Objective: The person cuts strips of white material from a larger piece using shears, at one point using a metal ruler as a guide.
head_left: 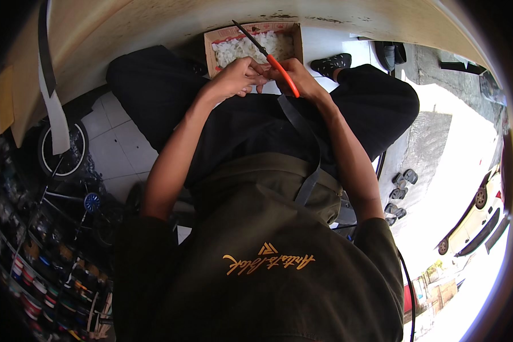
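My right hand [302, 80] is closed, with an orange-handled cutting tool [281, 75] lying across it. The tool's long dark blade points up and to the left over the box; seen edge-on, it could be scissors or a knife. Close beside it, my left hand [236, 80] has its fingers bent and drawn together, meeting the right fingertips. Whatever lies between those fingertips is too small or hidden to make out. Just beyond both hands stands a shallow cardboard box [209, 57] holding many small white pieces [239, 50].
My dark-clad legs [148, 91] spread to either side of the box. A black strap [306, 142] hangs over my lap. Bicycle parts [62, 148] are at the left above stacked cans [31, 290]. Sandals [402, 185] lie on the right, with a parked vehicle [473, 219] farther out.
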The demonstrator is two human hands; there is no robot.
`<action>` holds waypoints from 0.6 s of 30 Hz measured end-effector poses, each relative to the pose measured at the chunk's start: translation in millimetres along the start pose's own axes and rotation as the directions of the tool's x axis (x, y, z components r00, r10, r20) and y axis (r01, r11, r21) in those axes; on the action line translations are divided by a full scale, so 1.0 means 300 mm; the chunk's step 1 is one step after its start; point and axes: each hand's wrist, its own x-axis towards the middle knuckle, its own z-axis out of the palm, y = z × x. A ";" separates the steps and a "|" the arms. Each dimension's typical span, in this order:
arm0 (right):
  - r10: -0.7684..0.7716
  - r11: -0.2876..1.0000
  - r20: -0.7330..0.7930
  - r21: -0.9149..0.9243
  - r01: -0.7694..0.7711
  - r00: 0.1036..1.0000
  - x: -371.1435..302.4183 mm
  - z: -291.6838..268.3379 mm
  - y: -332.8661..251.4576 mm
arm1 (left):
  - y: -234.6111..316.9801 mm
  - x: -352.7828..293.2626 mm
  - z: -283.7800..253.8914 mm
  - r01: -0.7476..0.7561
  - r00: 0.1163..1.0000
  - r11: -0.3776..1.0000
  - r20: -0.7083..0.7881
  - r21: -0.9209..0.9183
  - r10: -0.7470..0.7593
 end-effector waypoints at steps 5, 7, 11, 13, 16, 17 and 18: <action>-0.042 0.989 -0.090 -0.142 0.029 0.995 0.009 0.014 0.016 | 0.019 -0.045 -0.026 0.157 0.979 0.987 0.131 0.025 -0.159; -0.041 0.984 -0.098 -0.176 0.023 0.994 0.003 0.017 -0.001 | 0.031 -0.061 -0.032 0.181 0.981 0.983 0.073 -0.008 -0.180; 0.007 0.893 -0.136 -0.445 -0.068 0.991 -0.036 -0.010 -0.075 | 0.005 -0.045 -0.057 0.116 0.983 0.980 -0.121 -0.159 -0.136; 0.002 0.854 -0.170 -0.512 -0.090 0.985 -0.081 -0.033 -0.067 | 0.013 -0.033 -0.077 0.082 0.965 0.969 -0.223 -0.234 -0.135; 0.083 0.727 -0.132 -0.670 -0.151 0.988 -0.170 -0.048 -0.131 | 0.010 -0.004 -0.114 0.001 0.964 0.950 -0.252 -0.311 -0.083; 0.096 0.727 -0.114 -0.671 -0.148 0.989 -0.181 -0.040 -0.140 | 0.010 0.002 -0.126 -0.005 0.964 0.950 -0.255 -0.313 -0.079; 0.109 0.727 -0.097 -0.671 -0.146 0.989 -0.188 -0.032 -0.146 | 0.009 0.006 -0.138 -0.010 0.963 0.949 -0.257 -0.314 -0.075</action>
